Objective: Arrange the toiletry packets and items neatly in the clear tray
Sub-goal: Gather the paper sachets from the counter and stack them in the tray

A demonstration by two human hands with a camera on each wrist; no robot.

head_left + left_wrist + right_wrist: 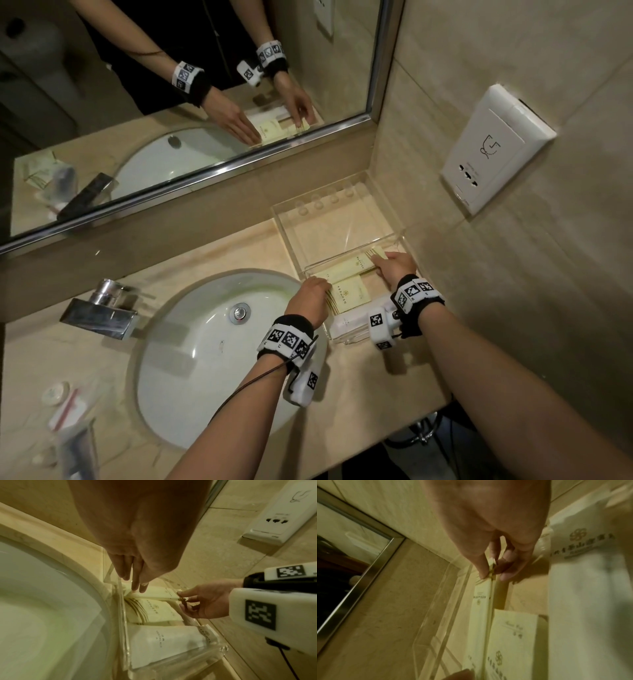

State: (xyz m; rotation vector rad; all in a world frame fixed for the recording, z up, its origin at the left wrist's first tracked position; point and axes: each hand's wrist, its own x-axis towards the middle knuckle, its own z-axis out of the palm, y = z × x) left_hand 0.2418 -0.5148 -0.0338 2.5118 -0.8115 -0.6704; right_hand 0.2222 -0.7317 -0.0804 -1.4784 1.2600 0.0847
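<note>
A clear acrylic tray stands on the counter right of the basin, against the side wall. Its near compartment holds a long pale-yellow packet, a square yellow packet and a white packet. My left hand touches the long packet's left end with straight fingers. My right hand pinches the packet's right end between thumb and fingers. The far compartment holds no packets.
A white basin with a chrome tap lies left of the tray. Loose items, a round lid and a clear wrapped packet, lie at the counter's near left. A wall socket and a mirror are behind.
</note>
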